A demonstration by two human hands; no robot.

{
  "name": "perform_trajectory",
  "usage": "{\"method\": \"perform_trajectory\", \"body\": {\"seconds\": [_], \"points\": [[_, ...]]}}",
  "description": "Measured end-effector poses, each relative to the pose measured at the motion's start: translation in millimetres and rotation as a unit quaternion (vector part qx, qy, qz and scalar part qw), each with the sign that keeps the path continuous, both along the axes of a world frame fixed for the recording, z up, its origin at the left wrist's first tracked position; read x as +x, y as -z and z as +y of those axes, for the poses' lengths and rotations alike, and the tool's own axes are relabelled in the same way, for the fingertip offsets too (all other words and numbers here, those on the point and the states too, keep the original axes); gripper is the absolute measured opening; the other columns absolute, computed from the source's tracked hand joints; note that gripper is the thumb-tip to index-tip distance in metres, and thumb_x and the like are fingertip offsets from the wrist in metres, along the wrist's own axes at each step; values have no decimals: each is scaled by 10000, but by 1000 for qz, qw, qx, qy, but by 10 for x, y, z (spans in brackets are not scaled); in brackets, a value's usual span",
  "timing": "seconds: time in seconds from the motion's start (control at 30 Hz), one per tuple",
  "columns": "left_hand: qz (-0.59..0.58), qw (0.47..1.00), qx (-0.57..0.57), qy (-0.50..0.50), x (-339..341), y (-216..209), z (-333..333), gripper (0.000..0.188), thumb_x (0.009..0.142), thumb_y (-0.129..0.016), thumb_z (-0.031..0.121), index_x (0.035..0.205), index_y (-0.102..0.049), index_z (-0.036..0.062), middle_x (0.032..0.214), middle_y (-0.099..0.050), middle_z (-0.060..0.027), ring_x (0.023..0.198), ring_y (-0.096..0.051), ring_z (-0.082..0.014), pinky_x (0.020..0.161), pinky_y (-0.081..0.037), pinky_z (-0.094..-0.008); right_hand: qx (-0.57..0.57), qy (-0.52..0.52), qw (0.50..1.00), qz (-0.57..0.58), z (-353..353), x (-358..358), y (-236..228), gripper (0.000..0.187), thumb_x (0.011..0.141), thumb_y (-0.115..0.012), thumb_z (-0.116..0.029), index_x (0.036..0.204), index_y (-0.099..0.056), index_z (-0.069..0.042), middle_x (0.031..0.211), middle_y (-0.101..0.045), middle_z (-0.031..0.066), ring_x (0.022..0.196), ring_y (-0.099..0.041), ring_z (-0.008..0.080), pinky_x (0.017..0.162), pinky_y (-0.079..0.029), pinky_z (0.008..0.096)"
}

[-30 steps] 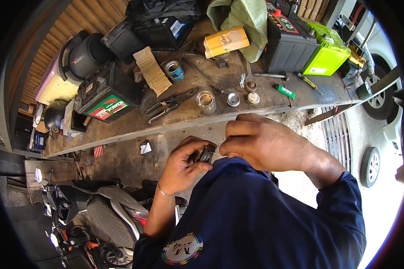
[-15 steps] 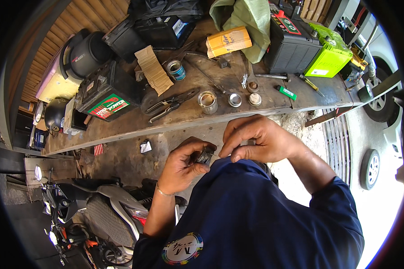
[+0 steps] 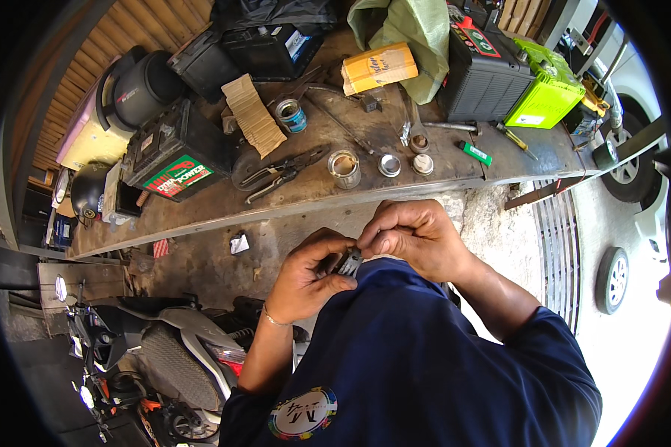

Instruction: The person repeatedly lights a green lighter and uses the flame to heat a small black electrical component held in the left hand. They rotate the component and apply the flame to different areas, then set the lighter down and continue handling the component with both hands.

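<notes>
My left hand [image 3: 298,283] is closed around a small dark-grey metal part [image 3: 349,263], gripped between thumb and fingers. My right hand [image 3: 419,238] meets it from the other side, thumb and forefinger pinched together at the part's upper edge. Whether anything sits in that pinch is hidden by the fingers. Both hands are in front of my dark blue shirt, nearer to me than the workbench [image 3: 224,211]. Along the bench's near edge stand an open tin [image 3: 344,170], a round metal lid [image 3: 389,165] and a small pale-topped jar [image 3: 423,165].
Pliers [image 3: 276,177], a blue-labelled can [image 3: 291,117], cardboard [image 3: 252,115] and a green box [image 3: 476,153] lie on the bench. Car batteries [image 3: 486,74] stand at its back and left. A motorcycle [image 3: 183,357] is parked at lower left; a loose wheel [image 3: 613,280] stands at right.
My right hand has moved left and slightly down, closing the gap so its fingertips now touch the metal part. My left hand has stayed nearly in place, with the part turned a little.
</notes>
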State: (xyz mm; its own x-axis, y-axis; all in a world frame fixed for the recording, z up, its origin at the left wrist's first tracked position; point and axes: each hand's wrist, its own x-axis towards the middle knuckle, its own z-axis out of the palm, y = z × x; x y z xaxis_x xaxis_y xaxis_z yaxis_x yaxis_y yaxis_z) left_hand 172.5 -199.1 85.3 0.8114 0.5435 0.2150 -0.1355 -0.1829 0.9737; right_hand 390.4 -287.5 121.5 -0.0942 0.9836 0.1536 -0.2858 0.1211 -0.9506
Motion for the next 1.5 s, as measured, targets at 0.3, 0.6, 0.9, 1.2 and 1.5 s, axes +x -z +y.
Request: {"method": "perform_trajectory", "body": {"seconds": [0.3,0.6,0.9,1.2,1.5], "points": [[34,997,64,-16,-21,17,36,538,772,-871,333,1182,-674,46,984,-615,-36,742,-489,-126,646,-404,-265,29,-2,997,-74,16,-4,-63,165,964,-692,-136,1035,-745,3,945,-695,69,897,-633,137,815,-500,288],[38,997,61,-17,6,49,-6,504,792,-855,336,1157,-683,35,998,-621,-43,767,-504,-135,663,-414,-271,15,-20,991,-128,12,36,-99,154,971,-679,-120,1037,-737,7,950,-703,74,909,-643,136,824,-503,288],[6,1000,18,-6,43,96,-35,495,811,-842,321,1177,-672,34,1030,-634,-61,874,-572,-158,767,-456,-285,5,-12,991,-132,-49,21,-167,150,982,-663,-115,1039,-727,8,958,-708,73,920,-647,137,835,-505,289],[17,999,43,-5,47,104,8,493,812,-840,317,1177,-670,33,1031,-632,-68,884,-582,-166,778,-466,-292,24,0,989,-147,-55,10,-179,123,974,-667,-99,1022,-737,-10,941,-704,66,897,-643,138,804,-508,289],[35,999,10,-22,31,111,15,520,829,-826,354,1193,-658,24,1055,-622,-63,897,-584,-148,778,-468,-278,70,31,986,-151,-38,-28,-108,102,956,-677,-77,1016,-744,-28,892,-684,59,850,-632,154,765,-506,297]]}}
